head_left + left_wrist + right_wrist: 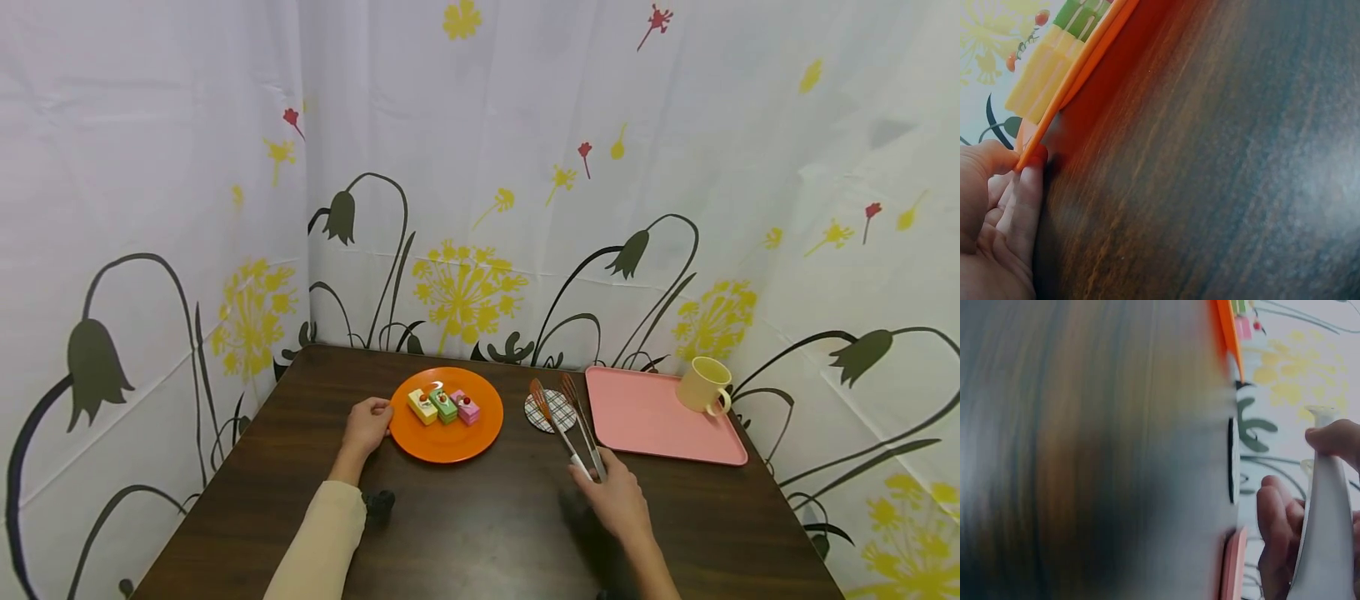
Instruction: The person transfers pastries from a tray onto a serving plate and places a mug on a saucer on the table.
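Note:
An orange plate [480,437] lies toward the back of the table, bearing a yellow cake slice [423,407], a green one [443,406] and a pink one [466,407], each topped with a red fruit. My left hand [367,427] pinches the plate's left rim, thumb above and fingers beneath, as the left wrist view shows. In my right hand [617,497] is a pair of tongs [588,432], gripped by its handle. The tong tips are spread apart with nothing between them, above a round checked coaster [539,414].
At the right a pink tray [645,417] carries a yellow mug [702,385] near its back right corner. The dark wooden table [465,533] ends at a flower-printed white curtain [525,125] behind and on both sides.

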{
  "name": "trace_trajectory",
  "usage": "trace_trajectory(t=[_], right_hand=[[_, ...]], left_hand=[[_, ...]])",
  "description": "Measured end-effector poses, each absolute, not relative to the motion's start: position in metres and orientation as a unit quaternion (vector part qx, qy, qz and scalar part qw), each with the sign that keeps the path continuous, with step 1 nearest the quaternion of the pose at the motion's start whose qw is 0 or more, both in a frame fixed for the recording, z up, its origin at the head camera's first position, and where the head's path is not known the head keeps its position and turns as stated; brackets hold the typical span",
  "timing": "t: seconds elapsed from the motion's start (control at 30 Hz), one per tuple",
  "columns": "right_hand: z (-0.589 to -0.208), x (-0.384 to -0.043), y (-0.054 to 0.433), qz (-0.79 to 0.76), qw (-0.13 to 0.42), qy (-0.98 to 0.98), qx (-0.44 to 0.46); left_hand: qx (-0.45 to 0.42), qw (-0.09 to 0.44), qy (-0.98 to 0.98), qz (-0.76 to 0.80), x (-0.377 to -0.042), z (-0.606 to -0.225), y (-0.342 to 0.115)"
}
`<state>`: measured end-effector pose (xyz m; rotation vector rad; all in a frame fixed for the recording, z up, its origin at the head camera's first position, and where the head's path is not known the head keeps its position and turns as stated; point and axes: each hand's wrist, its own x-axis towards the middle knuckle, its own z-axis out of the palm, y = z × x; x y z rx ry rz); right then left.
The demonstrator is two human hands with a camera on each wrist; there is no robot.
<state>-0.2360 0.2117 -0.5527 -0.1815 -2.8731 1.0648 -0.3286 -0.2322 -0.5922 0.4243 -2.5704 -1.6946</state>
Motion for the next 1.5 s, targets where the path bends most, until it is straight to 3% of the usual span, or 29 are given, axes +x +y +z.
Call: trace_trajectory(t=[0.93, 1.5], right_hand=[[-0.551, -0.208, 0.329, 0.279, -0.030, -0.944, -0.173], [-0.551, -0.209, 0.355, 0.255, -0.044, -0.937, -0.234]], left_hand=[[0.139, 0.025, -0.831, -0.537, -0.327, -0.591, -0.231], [0.145, 0.018, -0.830, -0.538, -0.328, -0.591, -0.231]])
